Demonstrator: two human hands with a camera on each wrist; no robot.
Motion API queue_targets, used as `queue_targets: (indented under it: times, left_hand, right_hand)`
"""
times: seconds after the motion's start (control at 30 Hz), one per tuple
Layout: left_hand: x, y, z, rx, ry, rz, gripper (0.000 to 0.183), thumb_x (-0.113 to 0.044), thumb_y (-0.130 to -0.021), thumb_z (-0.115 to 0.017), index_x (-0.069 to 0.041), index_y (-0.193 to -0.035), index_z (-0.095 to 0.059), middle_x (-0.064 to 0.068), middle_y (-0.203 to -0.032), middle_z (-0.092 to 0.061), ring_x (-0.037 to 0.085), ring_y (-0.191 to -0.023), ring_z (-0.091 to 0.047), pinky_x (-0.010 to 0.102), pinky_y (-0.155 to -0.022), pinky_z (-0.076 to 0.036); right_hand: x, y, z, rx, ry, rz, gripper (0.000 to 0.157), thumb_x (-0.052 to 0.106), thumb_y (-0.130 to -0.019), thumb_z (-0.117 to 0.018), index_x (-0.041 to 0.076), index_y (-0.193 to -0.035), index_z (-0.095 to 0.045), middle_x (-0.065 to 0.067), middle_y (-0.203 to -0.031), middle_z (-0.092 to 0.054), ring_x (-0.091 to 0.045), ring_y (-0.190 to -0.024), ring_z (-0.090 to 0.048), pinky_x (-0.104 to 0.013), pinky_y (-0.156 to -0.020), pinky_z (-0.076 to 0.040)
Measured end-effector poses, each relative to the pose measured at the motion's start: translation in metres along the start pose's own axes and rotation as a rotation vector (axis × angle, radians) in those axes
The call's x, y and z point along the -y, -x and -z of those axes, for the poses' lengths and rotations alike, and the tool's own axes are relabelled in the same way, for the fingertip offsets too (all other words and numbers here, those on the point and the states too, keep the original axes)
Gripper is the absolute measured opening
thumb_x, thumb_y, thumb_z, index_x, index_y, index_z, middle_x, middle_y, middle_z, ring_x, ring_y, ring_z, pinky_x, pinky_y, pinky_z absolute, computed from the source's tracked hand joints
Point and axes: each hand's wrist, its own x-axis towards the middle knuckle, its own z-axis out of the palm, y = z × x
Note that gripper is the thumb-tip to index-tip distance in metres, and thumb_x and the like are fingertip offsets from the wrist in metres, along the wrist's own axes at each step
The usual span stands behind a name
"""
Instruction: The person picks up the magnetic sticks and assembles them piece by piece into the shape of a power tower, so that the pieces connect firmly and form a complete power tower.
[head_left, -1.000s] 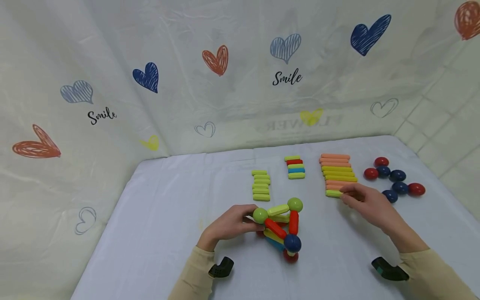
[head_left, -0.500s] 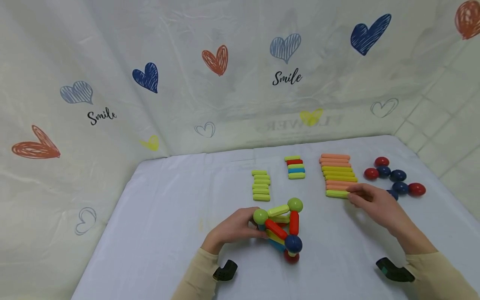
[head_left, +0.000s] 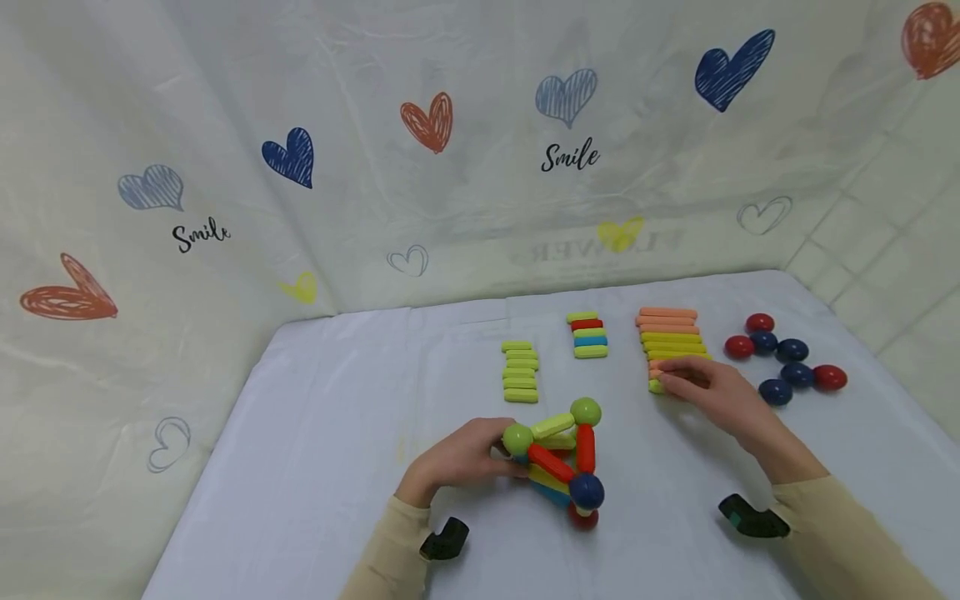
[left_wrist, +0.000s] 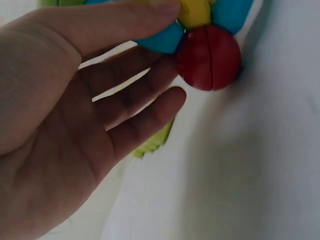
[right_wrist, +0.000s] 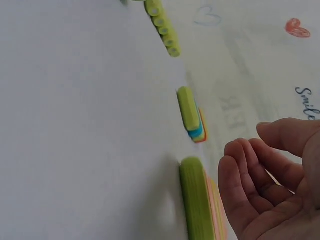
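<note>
Gripping the toy frame (head_left: 551, 464) between thumb and fingers of the left hand (head_left: 463, 454); bending the fingers of the right hand (head_left: 716, 393) loosely, parted from the thumb, reaching over the long sticks (head_left: 672, 337) beyond and right of the frame. Spotting short green sticks (head_left: 521, 373) just beyond the frame, mixed short sticks (head_left: 590, 333) farther back. Finding white cloth (head_left: 337, 417) spreading widely left of the frame, out to its edge. Seeing loose balls (head_left: 792, 350), far right of the frame, in the head view alone; seeing the long green stick (right_wrist: 195, 200), mostly covered there, lengthwise in the right wrist view.
</note>
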Motion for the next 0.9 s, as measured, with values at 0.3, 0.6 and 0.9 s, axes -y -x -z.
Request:
queue_targets:
  times: [0.3, 0.6, 0.9]
  left_hand:
    - [0.014, 0.006, 0.018, -0.121, 0.066, 0.061, 0.03, -0.009, -0.092, -0.068, -0.014, -0.121, -0.063, -0.005, -0.116, -0.065, 0.011, -0.109, -0.061, 0.023, -0.092, -0.05]
    - [0.012, 0.015, 0.029, -0.099, 0.387, 0.019, 0.048, 0.007, -0.096, -0.038, -0.009, -0.141, -0.046, 0.005, -0.139, -0.05, 0.02, -0.122, -0.053, 0.043, -0.098, -0.049]
    - [0.009, 0.018, 0.027, -0.126, 0.387, 0.059, 0.039, -0.024, -0.102, -0.054, -0.017, -0.14, -0.047, 0.0, -0.135, -0.054, 0.016, -0.12, -0.055, 0.037, -0.098, -0.049]
  right_hand:
    - [0.032, -0.055, -0.038, -0.043, 0.077, 0.068, 0.047, 0.029, -0.099, -0.059, 0.003, -0.138, -0.052, -0.019, -0.13, -0.057, -0.035, -0.115, -0.053, -0.046, -0.09, -0.052]
    - [0.041, -0.083, -0.06, -0.092, 0.255, 0.175, 0.036, 0.014, -0.095, -0.062, -0.006, -0.126, -0.061, -0.027, -0.12, -0.058, -0.038, -0.103, -0.054, -0.049, -0.086, -0.05]
    - [0.044, -0.072, -0.066, -0.065, 0.418, 0.283, 0.025, 0.006, -0.087, -0.07, -0.004, -0.11, -0.067, -0.017, -0.1, -0.066, -0.032, -0.089, -0.059, -0.048, -0.083, -0.052]
